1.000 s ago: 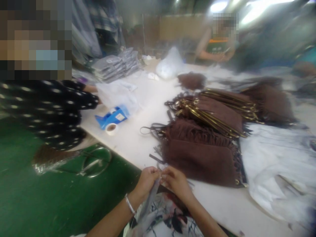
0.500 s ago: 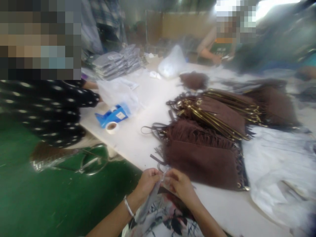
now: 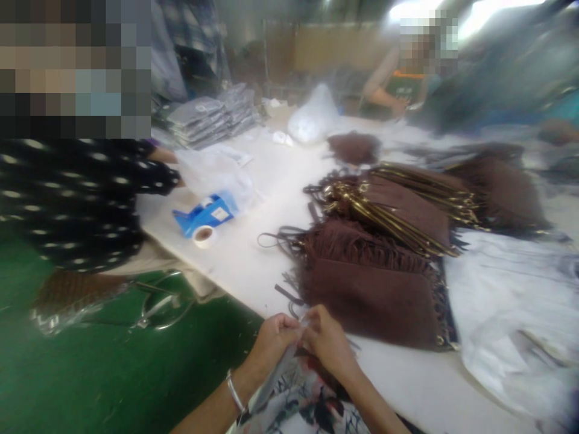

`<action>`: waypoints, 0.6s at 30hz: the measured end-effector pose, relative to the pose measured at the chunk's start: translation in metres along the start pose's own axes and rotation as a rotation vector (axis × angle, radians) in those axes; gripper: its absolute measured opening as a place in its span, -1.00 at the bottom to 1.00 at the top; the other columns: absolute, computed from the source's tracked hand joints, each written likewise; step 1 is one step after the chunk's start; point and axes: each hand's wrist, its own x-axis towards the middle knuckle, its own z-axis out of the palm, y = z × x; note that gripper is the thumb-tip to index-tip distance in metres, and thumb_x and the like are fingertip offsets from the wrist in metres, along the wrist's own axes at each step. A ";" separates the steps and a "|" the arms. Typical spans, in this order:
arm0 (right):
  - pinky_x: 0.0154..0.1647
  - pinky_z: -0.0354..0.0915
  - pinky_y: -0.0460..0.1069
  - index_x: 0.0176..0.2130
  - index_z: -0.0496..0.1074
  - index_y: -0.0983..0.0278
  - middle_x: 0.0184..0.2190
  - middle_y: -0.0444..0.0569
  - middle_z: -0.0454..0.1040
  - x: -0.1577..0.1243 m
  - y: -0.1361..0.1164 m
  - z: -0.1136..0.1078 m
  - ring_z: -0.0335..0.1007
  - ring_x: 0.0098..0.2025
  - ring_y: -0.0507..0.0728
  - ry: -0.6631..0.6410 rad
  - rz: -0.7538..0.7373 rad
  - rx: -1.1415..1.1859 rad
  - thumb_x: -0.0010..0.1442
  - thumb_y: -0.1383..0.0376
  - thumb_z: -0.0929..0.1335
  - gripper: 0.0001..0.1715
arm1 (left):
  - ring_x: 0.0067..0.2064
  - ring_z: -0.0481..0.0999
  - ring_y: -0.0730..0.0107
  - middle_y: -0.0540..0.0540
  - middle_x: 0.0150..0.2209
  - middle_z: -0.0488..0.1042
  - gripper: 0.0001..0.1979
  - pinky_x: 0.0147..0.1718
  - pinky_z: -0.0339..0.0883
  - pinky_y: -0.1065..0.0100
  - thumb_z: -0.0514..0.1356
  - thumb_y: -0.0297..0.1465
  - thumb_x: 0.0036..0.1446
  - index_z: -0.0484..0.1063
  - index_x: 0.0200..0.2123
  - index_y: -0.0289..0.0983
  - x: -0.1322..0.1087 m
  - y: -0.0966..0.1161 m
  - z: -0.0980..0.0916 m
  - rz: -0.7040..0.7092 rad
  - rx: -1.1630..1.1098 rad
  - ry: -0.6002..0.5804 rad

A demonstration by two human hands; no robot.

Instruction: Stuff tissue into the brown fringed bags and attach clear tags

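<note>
My left hand (image 3: pixel 270 342) and my right hand (image 3: pixel 328 342) meet at the near edge of the white table (image 3: pixel 253 253), fingers pinched together on a thin clear plastic bag (image 3: pixel 277 367) that hangs down toward my lap. What is inside the bag is too blurred to tell. Just beyond my hands lies a stack of brown fringed suede bags (image 3: pixel 375 283) with dark straps trailing to the left.
More brown bags with gold chains (image 3: pixel 398 205) are piled behind. White plastic sheets (image 3: pixel 511 301) lie at the right. A blue packet (image 3: pixel 203 212) and a tape roll (image 3: pixel 204 235) sit at the left, by a person in a dotted black sleeve (image 3: pixel 81 199). Grey packed bundles (image 3: pixel 212 117) lie farther back.
My hands stay pinched on the plastic bag, shifting slightly. The person on the left has leaned a little further left and the view has drifted.
</note>
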 end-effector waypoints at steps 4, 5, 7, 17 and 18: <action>-0.47 0.20 -0.09 -0.21 0.26 0.22 -0.49 -0.15 0.46 0.000 0.005 0.003 0.42 -0.47 0.07 0.009 -0.014 0.008 0.12 0.34 0.29 -0.83 | -0.51 0.43 0.36 -0.08 -0.54 0.50 -0.82 -0.47 0.24 0.37 0.26 -0.32 -0.06 0.40 -0.46 -0.33 0.006 -0.005 0.004 0.000 -0.012 0.076; -0.49 0.20 -0.10 -0.21 0.25 0.22 -0.47 -0.15 0.47 -0.001 0.005 0.004 0.41 -0.49 0.06 -0.005 -0.017 0.056 0.14 0.33 0.28 -0.84 | -0.52 0.42 0.37 -0.07 -0.56 0.49 -0.83 -0.49 0.22 0.38 0.25 -0.32 -0.06 0.40 -0.47 -0.32 0.007 -0.006 0.005 -0.011 -0.028 0.088; -0.51 0.20 -0.10 -0.18 0.23 0.21 -0.43 -0.14 0.49 -0.003 0.006 0.003 0.40 -0.51 0.05 -0.051 -0.029 0.162 0.16 0.35 0.25 -0.83 | -0.53 0.42 0.37 -0.07 -0.57 0.49 -0.82 -0.52 0.21 0.39 0.24 -0.31 -0.05 0.39 -0.46 -0.32 0.009 -0.007 0.007 -0.035 -0.052 0.100; -0.35 0.20 -0.10 -0.18 0.27 0.21 -0.46 -0.16 0.52 -0.008 0.005 0.006 0.46 -0.37 0.07 0.021 -0.127 -0.005 0.10 0.45 0.24 -0.74 | -0.53 0.43 0.40 0.00 -0.57 0.45 -0.88 -0.53 0.21 0.41 0.20 -0.35 -0.02 0.37 -0.45 -0.29 0.007 -0.010 0.008 0.030 -0.063 0.130; -0.36 0.19 -0.10 -0.17 0.27 0.21 -0.45 -0.16 0.52 -0.008 0.005 0.006 0.46 -0.37 0.07 0.029 -0.129 -0.029 0.11 0.46 0.23 -0.73 | -0.53 0.43 0.40 0.00 -0.56 0.45 -0.89 -0.52 0.22 0.41 0.19 -0.36 -0.02 0.37 -0.45 -0.29 0.007 -0.010 0.008 0.049 -0.057 0.131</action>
